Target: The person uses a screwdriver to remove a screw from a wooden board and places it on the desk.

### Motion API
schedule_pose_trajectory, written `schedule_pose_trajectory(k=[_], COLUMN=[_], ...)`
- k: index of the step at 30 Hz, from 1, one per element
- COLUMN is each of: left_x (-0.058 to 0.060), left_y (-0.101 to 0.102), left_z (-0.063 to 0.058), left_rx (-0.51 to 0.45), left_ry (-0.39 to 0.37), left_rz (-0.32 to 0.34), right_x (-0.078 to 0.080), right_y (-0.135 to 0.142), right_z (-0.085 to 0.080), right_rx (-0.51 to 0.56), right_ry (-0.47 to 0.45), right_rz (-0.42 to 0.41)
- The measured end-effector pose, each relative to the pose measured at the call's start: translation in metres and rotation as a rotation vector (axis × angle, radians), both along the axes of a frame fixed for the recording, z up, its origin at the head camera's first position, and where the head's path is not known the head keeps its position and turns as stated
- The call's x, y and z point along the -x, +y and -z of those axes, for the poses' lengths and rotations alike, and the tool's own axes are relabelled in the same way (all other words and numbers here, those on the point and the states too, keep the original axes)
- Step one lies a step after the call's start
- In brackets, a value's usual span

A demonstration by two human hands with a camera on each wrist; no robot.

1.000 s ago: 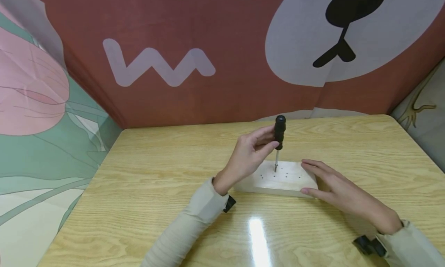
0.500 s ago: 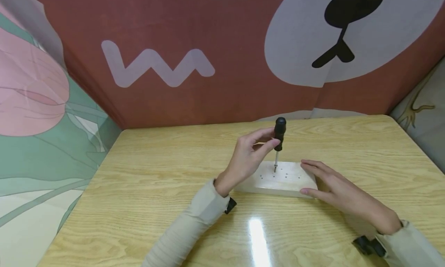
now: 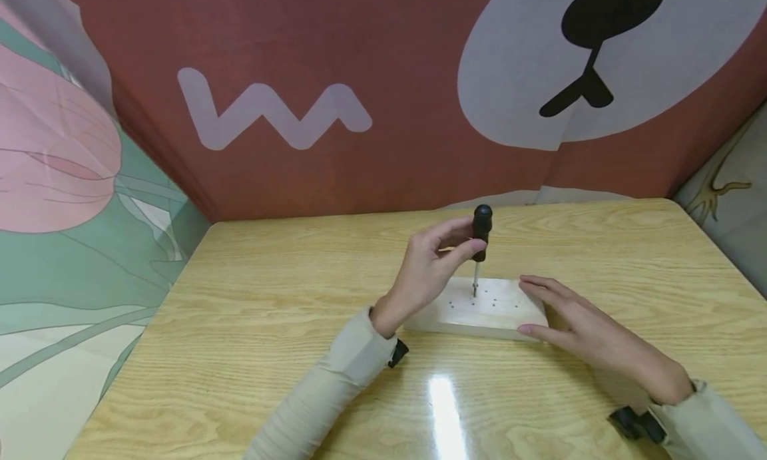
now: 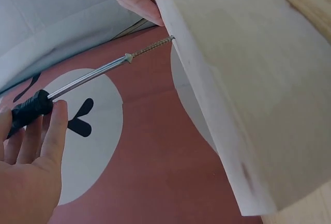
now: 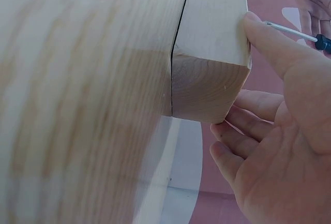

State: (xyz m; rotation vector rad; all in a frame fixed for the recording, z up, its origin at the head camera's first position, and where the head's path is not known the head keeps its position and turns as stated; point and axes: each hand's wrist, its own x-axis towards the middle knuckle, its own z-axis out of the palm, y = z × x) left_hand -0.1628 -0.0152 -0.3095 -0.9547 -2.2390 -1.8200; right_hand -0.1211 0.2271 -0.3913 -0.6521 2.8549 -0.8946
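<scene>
Screwdriver (image 3: 480,255), black-handled, steel-shafted, pinched in left hand (image 3: 427,268) above pale rectangular wooden block (image 3: 488,319) | in right hand (image 3: 578,325): block's right end | keep aligned with brass-coloured threaded screw (image 4: 151,47), turn lightly

Wood-grain tbl (image 3: 269,300), pale wood blk (image 3: 488,315) atop

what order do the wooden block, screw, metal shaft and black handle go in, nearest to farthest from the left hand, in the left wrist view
1. Black handle: held in the left hand, at far left
2. Metal shaft: extending up and right from the handle
3. Screw: at the shaft's far end
4. Wooden block: on the right side
</scene>
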Motion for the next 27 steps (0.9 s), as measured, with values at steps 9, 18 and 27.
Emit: schedule_pose_trajectory(k=[9,18,27], left_x=[-0.0011,-0.0005,-0.0017], left_y=[-0.0009,0.0011,-0.001], left_z=[-0.0035,-0.0034,-0.003], left_rx=[0.034,-0.025,-0.046], left_ry=[-0.028,-0.013,-0.022], left_rz=[-0.001,0.0,0.005], right_x=[0.0004,0.0004,0.0005], right_y=[-0.0002,-0.0001,-0.0001], right_z=[0.0003,0.0003,0.0], right_rx=[-0.009,-0.005,-0.004], right_ry=[0.014,-0.003,-0.007], right_rz=[0.002,0.007,0.006])
